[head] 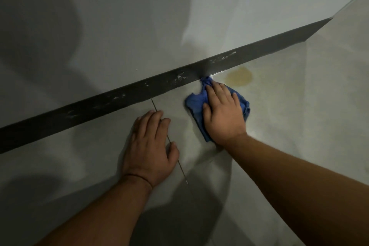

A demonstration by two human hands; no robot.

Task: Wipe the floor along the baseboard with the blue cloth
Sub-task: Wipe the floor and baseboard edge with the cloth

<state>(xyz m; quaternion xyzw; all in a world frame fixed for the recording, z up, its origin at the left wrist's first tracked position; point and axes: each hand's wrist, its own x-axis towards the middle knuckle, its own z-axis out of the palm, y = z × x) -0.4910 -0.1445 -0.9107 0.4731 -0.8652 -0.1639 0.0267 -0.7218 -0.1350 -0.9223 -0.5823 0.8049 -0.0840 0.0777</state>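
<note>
Blue cloth pressed to the floor at the baseboard

The right hand (pixel 222 114) lies flat, fingers spread, on the blue cloth (pixel 196 104), whose bunched tip touches the dark baseboard (pixel 119 100). The left hand (pixel 150 146) rests open, palm down, on the grey floor (pixel 289 118) beside it. A yellowish stain (pixel 239 77) lies just beyond the cloth.
</note>
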